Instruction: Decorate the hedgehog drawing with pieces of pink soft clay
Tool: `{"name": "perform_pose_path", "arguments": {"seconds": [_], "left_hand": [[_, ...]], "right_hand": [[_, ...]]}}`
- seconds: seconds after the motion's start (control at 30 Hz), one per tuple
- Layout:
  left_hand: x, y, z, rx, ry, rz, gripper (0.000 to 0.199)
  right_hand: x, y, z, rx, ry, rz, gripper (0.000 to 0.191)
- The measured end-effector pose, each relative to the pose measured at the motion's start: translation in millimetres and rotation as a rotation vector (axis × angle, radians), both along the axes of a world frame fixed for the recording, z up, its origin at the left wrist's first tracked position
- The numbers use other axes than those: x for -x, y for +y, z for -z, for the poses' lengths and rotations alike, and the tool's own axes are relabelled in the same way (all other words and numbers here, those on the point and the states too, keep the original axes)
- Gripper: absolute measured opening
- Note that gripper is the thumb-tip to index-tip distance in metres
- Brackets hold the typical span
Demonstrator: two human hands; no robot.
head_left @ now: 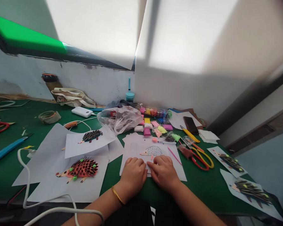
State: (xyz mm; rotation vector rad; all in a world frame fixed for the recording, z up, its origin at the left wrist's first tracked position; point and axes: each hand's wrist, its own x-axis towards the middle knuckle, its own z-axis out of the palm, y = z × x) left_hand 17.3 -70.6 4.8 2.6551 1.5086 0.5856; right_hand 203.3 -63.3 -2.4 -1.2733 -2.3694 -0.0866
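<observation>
My left hand (134, 174) and my right hand (163, 172) rest close together on the near edge of a white sheet (132, 150). The fingers of both are curled in, with thumb tips facing each other; anything held in them is hidden or too small to make out. Just beyond them on the sheet is a hedgehog drawing (153, 151) with a blue scalloped outline and a peach-coloured face. Small orange-pink pieces (152, 157) lie at its underside. A pink stick (174, 156) lies right of the drawing, and a white pen-like tool (166, 142) lies above it.
Colourful clay packets (147, 131) and a clear plastic bag (122, 119) lie behind the sheet. Finished hedgehog pictures (77, 171) are at left and right. Scissors (204, 160), a yellow cutter (190, 134) and a phone (190, 125) lie right. A white cable (27, 179) runs at left.
</observation>
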Motion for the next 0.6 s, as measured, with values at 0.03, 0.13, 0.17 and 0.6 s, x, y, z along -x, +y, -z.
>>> {"name": "perform_pose_path", "arguments": {"seconds": [0.03,0.13,0.17,0.6], "left_hand": [[0.0,0.0,0.4,-0.002,-0.009,-0.002,0.013],[-0.2,-0.2,1.0,-0.015,-0.019,-0.001,0.011],[-0.3,-0.3,1.0,-0.018,-0.016,0.001,0.011],[0.0,0.3,0.5,-0.008,-0.021,-0.007,0.012]], "right_hand": [[-0.2,-0.7,-0.3,-0.005,-0.007,-0.001,0.019],[0.7,-0.5,-1.2,-0.004,-0.040,0.007,0.023],[1.5,0.3,-1.6,0.001,-0.054,0.015,0.028],[7.9,-1.4,-5.2,0.000,-0.114,0.023,0.036]]}}
